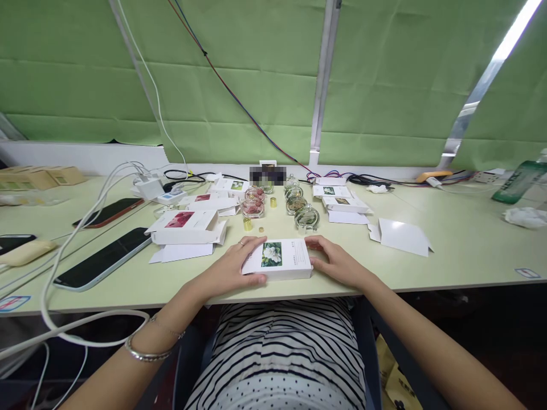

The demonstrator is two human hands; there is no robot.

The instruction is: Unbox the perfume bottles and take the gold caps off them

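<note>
A white flat box (290,259) with a picture of a white flower lies on the table near its front edge. My left hand (233,266) grips the left end, thumb along the front side and fingers at the far side. At the right end, my right hand (335,262) is curled with thumb and fingertips against the box. Just beyond it stand small round glass bottles: reddish contents fill those on the left (253,208), greenish contents those on the right (306,217). Small yellow caps (248,224) are beside the left bottles.
White boxes with a red-flower picture (183,223) are stacked left, and more white boxes (342,202) right. A folded white card (404,236) lies farther right. Phones (102,259) and white cables (55,256) occupy the left side. A green bottle (519,179) stands far right.
</note>
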